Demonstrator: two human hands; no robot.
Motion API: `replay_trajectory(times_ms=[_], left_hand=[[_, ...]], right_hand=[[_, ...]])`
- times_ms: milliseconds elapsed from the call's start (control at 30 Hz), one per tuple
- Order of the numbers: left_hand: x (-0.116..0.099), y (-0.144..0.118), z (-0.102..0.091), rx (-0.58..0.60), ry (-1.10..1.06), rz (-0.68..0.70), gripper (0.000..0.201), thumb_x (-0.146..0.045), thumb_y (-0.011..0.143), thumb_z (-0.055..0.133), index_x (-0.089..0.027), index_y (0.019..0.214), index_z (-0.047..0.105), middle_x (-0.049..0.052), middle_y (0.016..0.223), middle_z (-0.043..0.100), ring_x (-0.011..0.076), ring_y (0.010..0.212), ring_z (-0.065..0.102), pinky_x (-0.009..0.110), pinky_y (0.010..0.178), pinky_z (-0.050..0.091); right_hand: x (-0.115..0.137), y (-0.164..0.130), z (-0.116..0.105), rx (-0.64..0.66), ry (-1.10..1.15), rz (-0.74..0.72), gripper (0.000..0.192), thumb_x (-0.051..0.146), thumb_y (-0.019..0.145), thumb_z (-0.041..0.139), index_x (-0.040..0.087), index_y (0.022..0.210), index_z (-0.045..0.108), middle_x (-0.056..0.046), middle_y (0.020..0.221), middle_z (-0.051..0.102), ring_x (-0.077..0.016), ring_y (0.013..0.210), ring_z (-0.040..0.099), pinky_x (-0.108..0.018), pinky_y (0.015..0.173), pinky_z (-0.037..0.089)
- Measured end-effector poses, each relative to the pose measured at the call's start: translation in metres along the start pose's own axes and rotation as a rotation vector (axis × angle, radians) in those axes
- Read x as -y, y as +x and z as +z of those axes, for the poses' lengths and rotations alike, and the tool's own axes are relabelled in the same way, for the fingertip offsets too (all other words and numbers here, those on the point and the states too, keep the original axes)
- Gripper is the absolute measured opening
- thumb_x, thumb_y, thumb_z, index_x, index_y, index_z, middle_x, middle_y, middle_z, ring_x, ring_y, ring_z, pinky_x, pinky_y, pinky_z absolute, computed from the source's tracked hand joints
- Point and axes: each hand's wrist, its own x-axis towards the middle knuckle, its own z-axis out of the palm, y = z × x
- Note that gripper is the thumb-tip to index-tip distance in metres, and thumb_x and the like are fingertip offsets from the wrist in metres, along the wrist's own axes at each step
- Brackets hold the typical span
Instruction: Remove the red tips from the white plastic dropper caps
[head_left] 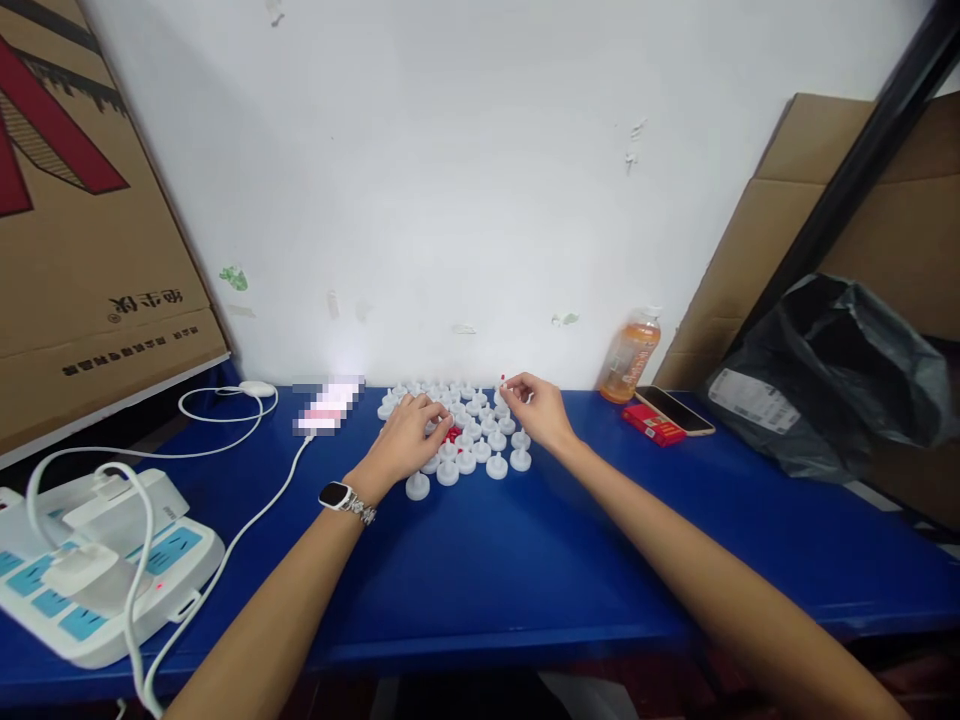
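Blue table (480, 580) against a white wall. Cluster of small white plastic caps (465, 430) standing in rows near the table's far edge, each with a small stem pointing up.

Left hand (409, 440), watch (339, 496) on the wrist, rests palm down on the left part of the cluster, fingers curled over the caps and touching them. A small red piece (452, 434) shows just beside its fingertips, among the caps. Cannot tell whether the fingers grip a cap or only rest on it.

Right hand (536, 408) hovers over the right rear of the cluster, thumb and forefinger pressed together, pinching a tiny red bit (502, 380); the other fingers loosely curled.

Containers: a plastic bottle (630, 358) stands at the wall, right of the caps, holding orange liquid nearly to the neck, cap on. A black plastic bag (832, 370) with a white label sits at the far right; contents hidden.

Between bottle and bag: a phone (675, 410) lying flat, just beside a red pack (652, 424).

Left side: a white power strip (97, 570) with plugs in it, white cables (225, 560) running toward the wall. A cardboard box (82, 220) leans at the left edge.
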Motion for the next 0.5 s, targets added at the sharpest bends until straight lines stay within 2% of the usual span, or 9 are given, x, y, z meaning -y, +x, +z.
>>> replay_trajectory(times_ms=[100,167,300,400,500], left_hand=[[-0.003,-0.001,-0.002,-0.005,-0.036,0.004,0.035,-0.042,0.098,0.041,-0.021,0.084,0.066,0.006,0.089,0.060,0.0244,0.091,0.050,0.041,0.085,0.042],[-0.004,-0.003,-0.002,0.002,-0.051,0.011,0.036,-0.041,0.098,0.040,-0.021,0.083,0.065,0.006,0.090,0.060,0.0239,0.092,0.050,0.040,0.086,0.042],[-0.003,-0.005,-0.002,-0.008,-0.064,0.020,0.036,-0.042,0.099,0.040,-0.021,0.081,0.063,0.006,0.090,0.059,0.0232,0.091,0.050,0.040,0.086,0.041],[-0.003,-0.005,-0.002,-0.020,-0.066,0.024,0.037,-0.042,0.099,0.040,-0.021,0.079,0.062,0.005,0.089,0.059,0.0230,0.091,0.050,0.039,0.086,0.041],[-0.002,-0.004,0.000,-0.017,-0.066,0.028,0.037,-0.042,0.099,0.040,-0.021,0.078,0.062,0.005,0.089,0.059,0.0228,0.090,0.050,0.039,0.086,0.041]], right_hand=[[-0.014,0.025,0.001,0.111,-0.080,0.063,0.017,0.030,0.084,0.055,0.018,0.087,0.067,-0.002,0.077,0.068,-0.0151,0.071,0.061,-0.025,0.067,0.044],[-0.019,0.039,0.005,0.177,-0.240,0.093,0.018,0.028,0.085,0.054,0.018,0.091,0.068,-0.004,0.084,0.071,-0.0163,0.076,0.063,-0.026,0.071,0.044],[-0.019,0.057,0.020,0.345,-0.562,0.060,0.018,0.021,0.083,0.055,0.017,0.090,0.071,-0.010,0.094,0.073,-0.0224,0.094,0.064,-0.036,0.092,0.037],[-0.016,0.064,0.034,0.417,-0.580,0.070,0.011,0.018,0.075,0.063,0.015,0.079,0.073,-0.012,0.089,0.074,-0.0254,0.096,0.064,-0.040,0.098,0.031],[-0.015,0.067,0.044,0.457,-0.546,0.102,0.010,0.023,0.074,0.065,0.018,0.077,0.074,-0.010,0.087,0.075,-0.0248,0.095,0.065,-0.038,0.094,0.034]])
